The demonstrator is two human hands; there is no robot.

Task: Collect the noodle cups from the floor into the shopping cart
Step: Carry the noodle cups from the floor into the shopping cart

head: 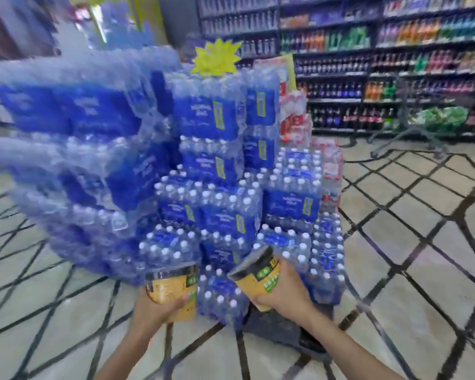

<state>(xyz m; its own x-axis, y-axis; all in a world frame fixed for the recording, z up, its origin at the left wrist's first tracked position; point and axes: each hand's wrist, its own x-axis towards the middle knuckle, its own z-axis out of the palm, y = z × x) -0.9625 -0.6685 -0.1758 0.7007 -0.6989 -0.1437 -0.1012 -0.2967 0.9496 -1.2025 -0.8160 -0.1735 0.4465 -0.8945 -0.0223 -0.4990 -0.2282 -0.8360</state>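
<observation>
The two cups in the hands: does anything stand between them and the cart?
Yes. The stack of water packs stands directly ahead of both cups; the cart is far right behind it.

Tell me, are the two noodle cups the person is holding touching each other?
Apart. The head view shows the left noodle cup in the left hand and the right noodle cup in the right hand, with bottled water packs visible between them.
</observation>
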